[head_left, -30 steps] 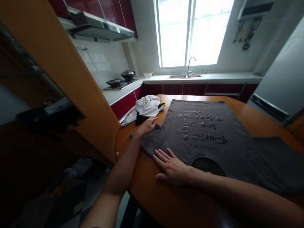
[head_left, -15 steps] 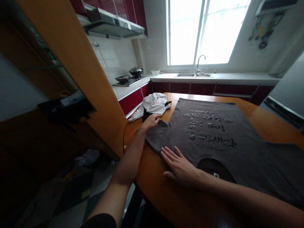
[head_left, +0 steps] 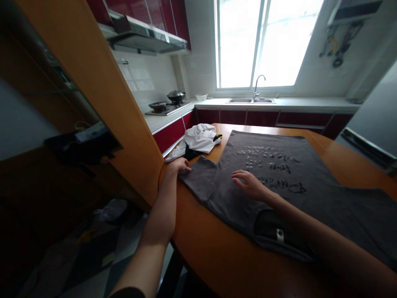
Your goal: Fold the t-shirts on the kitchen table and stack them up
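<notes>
A dark grey T-shirt (head_left: 229,174) lies spread flat on the wooden table (head_left: 204,244), its neck opening toward me and dark lettering across its front. At the end of the left sleeve, my left hand (head_left: 179,165) is closed, thumb and fingers pinched at the cuff's edge. My right hand (head_left: 250,185) is over the chest of the shirt near the lettering, fingers stretched out and holding nothing. Whether its palm touches the cloth I cannot tell. My right forearm covers part of the neckline, where a small white label (head_left: 280,235) shows.
A crumpled white garment (head_left: 201,138) with black cloth lies on the table beyond my left hand. An orange wooden panel (head_left: 130,120) stands at the left. Behind the table run a counter with a sink (head_left: 238,100) and a stove with pans (head_left: 176,96).
My left hand has moved left and slightly nearer along the sleeve. My right hand has gone from the shirt's near edge up and right over the chest. The neckline has shifted slightly.
</notes>
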